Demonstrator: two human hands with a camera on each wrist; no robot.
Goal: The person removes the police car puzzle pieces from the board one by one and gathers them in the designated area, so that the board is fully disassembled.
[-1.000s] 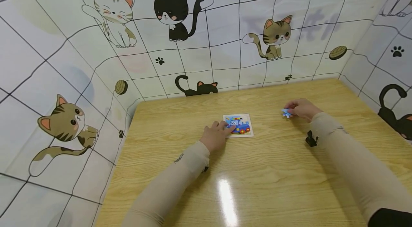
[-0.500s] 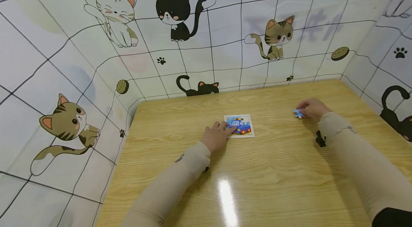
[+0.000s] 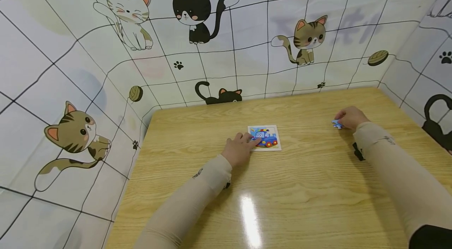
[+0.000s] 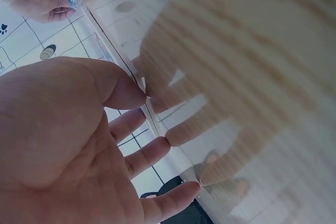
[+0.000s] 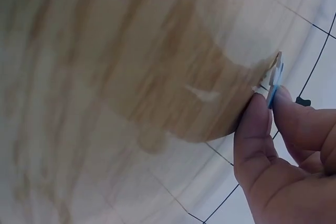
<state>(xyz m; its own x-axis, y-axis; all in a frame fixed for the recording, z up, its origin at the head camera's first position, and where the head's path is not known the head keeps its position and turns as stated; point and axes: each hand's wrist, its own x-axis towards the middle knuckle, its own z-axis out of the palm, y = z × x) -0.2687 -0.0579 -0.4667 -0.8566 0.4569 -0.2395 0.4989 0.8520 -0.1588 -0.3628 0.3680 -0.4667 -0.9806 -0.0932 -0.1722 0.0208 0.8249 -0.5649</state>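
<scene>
A small square jigsaw puzzle (image 3: 267, 142) with a white border and a blue vehicle picture lies flat on the table. My left hand (image 3: 237, 150) rests on its left side, fingers extended over the edge. The left wrist view shows that hand's fingertips (image 4: 157, 148) touching down, the fingers spread and fairly straight. Farther right, my right hand (image 3: 353, 118) pinches a light blue jigsaw piece (image 3: 337, 124) just above or at the table surface. Thumb and finger grip the thin piece (image 5: 275, 81) on edge in the right wrist view.
The wood-grain table (image 3: 289, 186) carries a bright glare streak in front of the puzzle. Walls (image 3: 254, 60) printed with cartoon cats and grid lines border it at the back and sides.
My right hand has moved to the right, away from the puzzle, with the blue jigsaw piece pinched in it. The left hand has stayed on the puzzle.
</scene>
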